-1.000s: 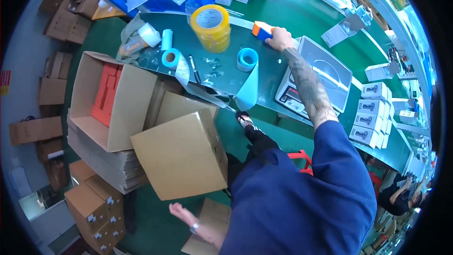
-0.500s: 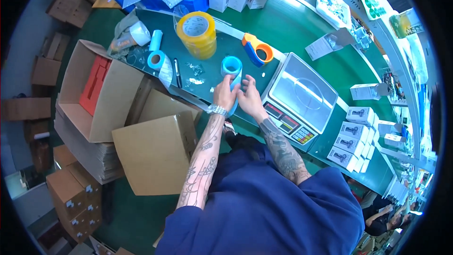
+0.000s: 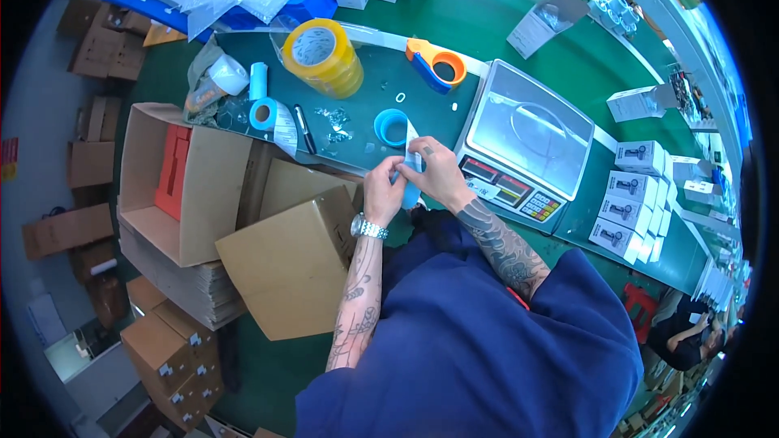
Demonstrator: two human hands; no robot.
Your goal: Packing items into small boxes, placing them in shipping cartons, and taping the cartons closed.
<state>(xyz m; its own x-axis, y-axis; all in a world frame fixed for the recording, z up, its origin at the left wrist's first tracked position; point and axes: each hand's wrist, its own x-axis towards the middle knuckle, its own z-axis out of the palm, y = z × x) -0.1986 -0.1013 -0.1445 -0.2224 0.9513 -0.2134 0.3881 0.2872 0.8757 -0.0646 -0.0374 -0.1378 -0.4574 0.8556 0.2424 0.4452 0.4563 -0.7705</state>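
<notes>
Head view: a person in a blue top stands at the near edge of a green table, both forearms reaching forward.
Open carton: off the table's left end, flaps up, something red inside.
Closed carton: just beside the near edge, below the left forearm.
Small blue roll: near the left end of the table, a white label strip trailing from it, a black pen beside it.
Yellow tape rolls: stacked toward the far left corner.
Left hand: at the near edge, fingers pinched shut on the lower part of a blue label strip.
Blue label roll: on the table just beyond the hands; the strip appears to run down from it.
Right hand: touching the left, fingers closed on the white label at the strip's top.
Doing it well: judging by the grip, a label is being peeled; the backing should be held taut in the left fingers and the label lifted by one corner, slowly, so it does not curl or stick to itself.
Orange tape dispenser: farther back.
Scale: right of the hands, pan bare.
White boxes: in rows toward the right end.
</notes>
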